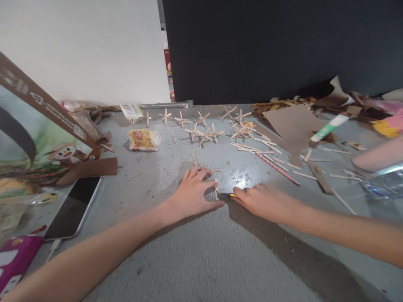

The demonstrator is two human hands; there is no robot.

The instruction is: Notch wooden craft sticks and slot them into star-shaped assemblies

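One stick (216, 189): holds on table (176, 256) between thumb and fingers of left hand (192, 193); grips yellow cutter (232, 195) in right hand (264, 201), tip at stick. Faces crossed sticks (205, 135) beyond, loose sticks (247, 147) right, phone (73, 207) left.

On the left side of the grey table (151, 251) lies a smartphone (73, 207). A cardboard box (47, 113) with a printed bird is standing behind the phone. A pink-purple case (20, 258) is near its lower end, and a white cable (53, 250) comes out from this end.
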